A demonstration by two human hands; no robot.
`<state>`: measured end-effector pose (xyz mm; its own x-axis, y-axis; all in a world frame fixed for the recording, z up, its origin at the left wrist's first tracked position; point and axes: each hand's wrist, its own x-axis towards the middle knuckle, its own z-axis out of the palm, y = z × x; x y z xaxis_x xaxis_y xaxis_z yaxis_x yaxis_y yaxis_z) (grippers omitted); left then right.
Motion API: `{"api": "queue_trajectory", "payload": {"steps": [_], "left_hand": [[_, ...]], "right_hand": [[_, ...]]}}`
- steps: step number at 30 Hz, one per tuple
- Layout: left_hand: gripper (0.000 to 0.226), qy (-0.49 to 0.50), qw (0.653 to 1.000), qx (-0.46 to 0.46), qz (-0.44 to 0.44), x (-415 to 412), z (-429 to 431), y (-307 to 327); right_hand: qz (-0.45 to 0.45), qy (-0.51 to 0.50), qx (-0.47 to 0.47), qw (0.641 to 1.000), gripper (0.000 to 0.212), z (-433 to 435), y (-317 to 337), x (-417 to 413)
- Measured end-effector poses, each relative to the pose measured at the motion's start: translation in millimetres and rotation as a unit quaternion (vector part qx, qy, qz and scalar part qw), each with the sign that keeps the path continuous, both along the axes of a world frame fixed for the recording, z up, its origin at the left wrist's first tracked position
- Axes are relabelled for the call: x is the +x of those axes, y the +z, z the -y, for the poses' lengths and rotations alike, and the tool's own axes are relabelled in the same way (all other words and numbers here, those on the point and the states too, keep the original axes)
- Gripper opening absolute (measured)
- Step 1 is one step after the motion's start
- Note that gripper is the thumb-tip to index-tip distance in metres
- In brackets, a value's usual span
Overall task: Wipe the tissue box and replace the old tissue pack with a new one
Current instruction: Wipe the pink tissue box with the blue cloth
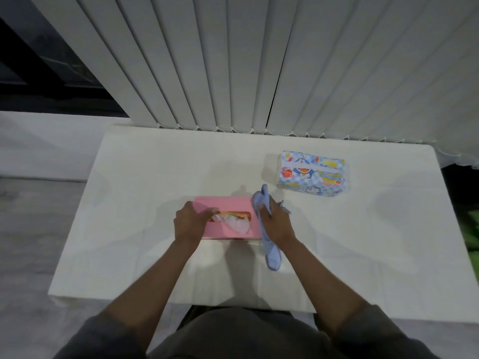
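Observation:
A pink tissue box (220, 204) lies flat on the white table (155, 177), near its middle. A white tissue (239, 224) sticks out of the slot in its lid. My left hand (190, 222) rests on the box's left end, fingers over the slot's edge. My right hand (276, 221) is at the box's right end and grips a light blue cloth (269, 252), which hangs down toward me and pokes up behind the hand. A new tissue pack (312, 173) with a blue cartoon print lies at the back right, apart from both hands.
Grey vertical blinds (233, 73) hang right behind the table's far edge. The table's front edge is close to my lap. A dark window frame (39, 60) is at the upper left, and something green (470, 229) shows beyond the table's right edge.

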<state>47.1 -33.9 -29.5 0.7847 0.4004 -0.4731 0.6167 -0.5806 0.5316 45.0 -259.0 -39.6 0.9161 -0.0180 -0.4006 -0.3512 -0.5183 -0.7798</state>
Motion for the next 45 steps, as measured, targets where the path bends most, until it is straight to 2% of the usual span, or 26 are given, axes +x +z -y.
{"api": "queue_trajectory", "payload": {"steps": [2, 5, 8, 11, 15, 18, 23, 28, 32, 35, 37, 39, 41, 43, 45], "left_hand": [[0.079, 0.006, 1.0, 0.004, -0.004, 0, 0, -1], [0.081, 0.008, 1.0, 0.01, -0.013, 2, 2, -2], [0.078, 0.01, 1.0, 0.005, -0.01, 2, 1, -4], [0.073, 0.016, 1.0, -0.011, -0.002, 0, -1, -5], [0.073, 0.008, 1.0, -0.007, 0.003, 0, -2, -6], [0.074, 0.007, 1.0, -0.003, -0.001, 0, -2, -6], [0.077, 0.005, 1.0, 0.006, -0.009, 2, -1, -4], [0.075, 0.007, 1.0, -0.005, -0.004, 0, -1, -4], [0.072, 0.005, 1.0, -0.017, 0.004, 0, -1, -3], [0.071, 0.005, 1.0, -0.016, 0.006, -1, -1, -4], [0.072, -0.001, 1.0, -0.01, 0.005, 0, -3, -6], [0.07, -0.011, 1.0, -0.015, 0.0, 3, -5, -6], [0.058, -0.029, 0.999, -0.042, 0.006, 9, -8, -5], [0.056, -0.046, 0.995, -0.09, 0.018, 17, -13, -7], [0.076, -0.036, 0.989, -0.139, 0.027, 23, -17, -7]], "right_hand": [[-0.05, -0.029, 0.065, 0.996, 0.048, 1, -4, -1], [-0.046, -0.063, 0.109, 0.991, 0.052, -6, -13, -25], [0.0, -0.078, 0.077, 0.994, 0.043, -16, -14, -53], [0.011, -0.047, 0.023, 0.999, 0.059, -19, -14, -66], [0.042, -0.004, -0.02, 0.999, 0.061, -11, -12, -29], [0.047, 0.047, -0.007, 0.998, 0.055, -3, -9, 4], [-0.028, -0.031, 0.029, 0.999, 0.052, -4, -19, -12], [-0.011, -0.112, 0.058, 0.992, 0.041, -21, -17, -57], [-0.003, -0.078, 0.003, 0.997, 0.048, -21, -10, -69], [0.025, -0.039, -0.017, 0.999, 0.056, -15, -5, -45], [0.056, 0.021, -0.044, 0.997, 0.049, -7, -2, -16], [0.095, 0.129, -0.074, 0.984, 0.043, 1, -1, 9], [0.084, 0.185, -0.101, 0.974, 0.032, 6, -3, 25], [0.059, 0.149, -0.128, 0.979, 0.028, 7, -5, 28], [0.037, 0.083, -0.155, 0.984, 0.03, 3, -7, 22]]}}
